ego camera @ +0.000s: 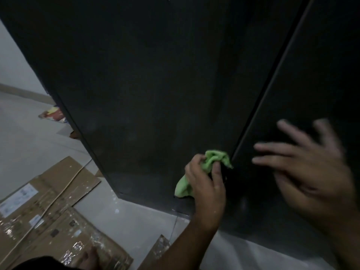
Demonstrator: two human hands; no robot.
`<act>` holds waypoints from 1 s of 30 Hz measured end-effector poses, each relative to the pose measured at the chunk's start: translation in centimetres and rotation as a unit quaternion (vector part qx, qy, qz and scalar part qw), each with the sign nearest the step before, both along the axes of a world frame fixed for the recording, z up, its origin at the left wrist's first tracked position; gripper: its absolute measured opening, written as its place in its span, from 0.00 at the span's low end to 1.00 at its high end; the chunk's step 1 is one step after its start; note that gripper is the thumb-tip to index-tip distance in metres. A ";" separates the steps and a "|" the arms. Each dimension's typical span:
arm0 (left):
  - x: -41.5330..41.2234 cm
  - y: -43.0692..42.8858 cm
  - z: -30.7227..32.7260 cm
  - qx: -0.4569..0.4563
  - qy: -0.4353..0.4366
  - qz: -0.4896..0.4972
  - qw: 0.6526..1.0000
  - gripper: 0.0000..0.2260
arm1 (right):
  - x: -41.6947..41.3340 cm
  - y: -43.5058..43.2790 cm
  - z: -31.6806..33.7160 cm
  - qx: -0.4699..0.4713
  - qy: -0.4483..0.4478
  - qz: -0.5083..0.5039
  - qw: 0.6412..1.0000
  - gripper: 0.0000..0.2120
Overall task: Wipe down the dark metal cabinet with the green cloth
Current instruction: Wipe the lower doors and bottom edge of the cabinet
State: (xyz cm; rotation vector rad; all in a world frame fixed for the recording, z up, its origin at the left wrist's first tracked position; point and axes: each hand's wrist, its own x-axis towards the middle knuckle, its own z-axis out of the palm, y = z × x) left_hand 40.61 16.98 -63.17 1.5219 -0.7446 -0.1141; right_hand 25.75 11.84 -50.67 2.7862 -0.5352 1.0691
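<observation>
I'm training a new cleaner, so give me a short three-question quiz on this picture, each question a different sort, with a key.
1. Which hand grips the bunched bright green cloth?
2. True or false: the right hand has its fingers spread and holds nothing.
3. What lies on the pale floor left of the tall dark metal cabinet: A) flattened brown cardboard B) a bucket C) a broom?
Key: 1 the left hand; 2 true; 3 A.

Bare indoor room, likely a home or storeroom being fitted out: plain white wall (11, 61) with skirting (23, 92), pale tiled floor (29, 143) strewn with flattened cardboard boxes (64, 227) bearing shipping labels (17, 199) and white specks, tall dark metal cabinet (155, 84)
</observation>
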 end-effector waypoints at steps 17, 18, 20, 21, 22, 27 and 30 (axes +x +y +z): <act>-1.1 -2.3 -4.9 -0.028 -0.046 0.097 0.994 0.10 | 1.9 -3.3 -8.2 -0.162 0.022 -0.240 0.957 0.33; -0.9 -2.2 -5.9 -0.017 -0.026 0.111 0.993 0.12 | 2.1 -3.2 -8.5 -0.164 0.027 -0.234 0.958 0.33; -0.5 -1.9 -7.9 -0.008 0.024 0.137 0.990 0.13 | 2.8 -2.8 -9.5 -0.184 0.077 -0.200 0.959 0.33; -0.2 -1.7 -8.8 0.001 0.055 0.142 0.988 0.11 | 3.2 -2.5 -10.2 -0.199 0.114 -0.183 0.956 0.34; 0.2 -1.4 -9.6 0.011 0.092 0.145 0.985 0.08 | 3.7 -2.2 -10.9 -0.212 0.144 -0.174 0.951 0.36; 4.6 0.0 -12.9 0.082 0.258 0.189 0.944 0.11 | 6.2 -1.9 -13.0 -0.218 0.151 -0.184 0.946 0.39; 8.6 1.2 -15.0 0.116 0.292 0.211 0.926 0.12 | 7.5 -1.4 -14.3 -0.217 0.198 -0.127 0.947 0.38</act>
